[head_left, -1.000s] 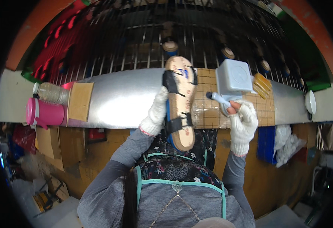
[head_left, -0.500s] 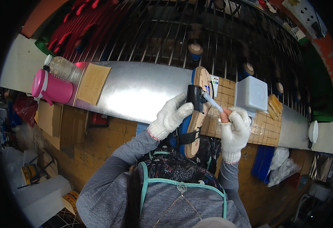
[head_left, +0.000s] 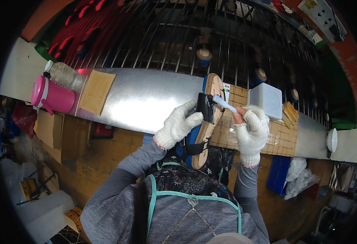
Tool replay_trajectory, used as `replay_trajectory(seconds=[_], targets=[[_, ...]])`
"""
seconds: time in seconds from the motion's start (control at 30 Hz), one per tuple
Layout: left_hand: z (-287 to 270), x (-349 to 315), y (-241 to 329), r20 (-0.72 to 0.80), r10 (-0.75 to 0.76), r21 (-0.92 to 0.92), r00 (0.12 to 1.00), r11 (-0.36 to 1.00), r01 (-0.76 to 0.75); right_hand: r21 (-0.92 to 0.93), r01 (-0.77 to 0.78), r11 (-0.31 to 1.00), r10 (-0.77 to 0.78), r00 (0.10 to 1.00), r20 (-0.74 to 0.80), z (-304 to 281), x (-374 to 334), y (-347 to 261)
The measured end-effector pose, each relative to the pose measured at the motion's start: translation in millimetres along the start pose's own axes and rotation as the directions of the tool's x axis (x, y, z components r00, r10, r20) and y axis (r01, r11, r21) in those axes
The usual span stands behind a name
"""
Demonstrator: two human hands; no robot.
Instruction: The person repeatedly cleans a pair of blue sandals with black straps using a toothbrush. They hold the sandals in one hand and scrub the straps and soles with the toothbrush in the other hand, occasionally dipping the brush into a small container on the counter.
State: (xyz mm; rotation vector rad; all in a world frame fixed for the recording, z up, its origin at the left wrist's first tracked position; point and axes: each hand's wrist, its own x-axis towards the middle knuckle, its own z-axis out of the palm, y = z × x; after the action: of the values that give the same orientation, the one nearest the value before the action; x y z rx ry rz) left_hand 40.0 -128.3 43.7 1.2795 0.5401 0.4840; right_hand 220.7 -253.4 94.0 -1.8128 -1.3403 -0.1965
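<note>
My right hand [head_left: 251, 130], in a white knitted glove with bare fingertips, pinches a slim pale-blue plastic brush [head_left: 226, 105] between thumb and forefinger, its tip at the wide black strap [head_left: 204, 109] of a cork-soled, blue-sided sandal [head_left: 203, 135]; my left hand [head_left: 179, 125], gloved likewise, grips the sandal's left side, holding it slanted across the near edge of the shiny metal desk [head_left: 154, 93]; rightward are a brown grid-lined sheet [head_left: 278, 140] and a pale boxy plastic container [head_left: 264, 97]; far left, a pink cylindrical jug [head_left: 59, 96].

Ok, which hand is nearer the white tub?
Right. The right hand is just on the near side of the tub; the left hand is farther off to its left, on the sandal.
</note>
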Motion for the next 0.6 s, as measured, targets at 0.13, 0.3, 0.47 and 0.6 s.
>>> replay_trajectory(seconds=[0.13,0.3,0.47,0.6], targets=[[-4,7,2,0.037,0.019,0.055,0.999,0.998,-0.021,0.012,0.029,0.999,-0.03,0.999,0.025,-4,-5,8],[1,13,3,0.071,0.017,-0.02,0.997,1.0,-0.016,0.024,0.022,0.999,-0.023,0.999,0.043,-10,-13,14],[6,21,0,0.095,0.006,-0.086,0.995,0.996,0.002,0.009,0.104,0.995,-0.104,0.993,0.062,-20,-15,19],[9,24,-3,0.183,0.054,-0.208,0.982,0.978,-0.016,0.115,-0.076,0.99,0.076,0.997,0.005,-17,-20,20]])
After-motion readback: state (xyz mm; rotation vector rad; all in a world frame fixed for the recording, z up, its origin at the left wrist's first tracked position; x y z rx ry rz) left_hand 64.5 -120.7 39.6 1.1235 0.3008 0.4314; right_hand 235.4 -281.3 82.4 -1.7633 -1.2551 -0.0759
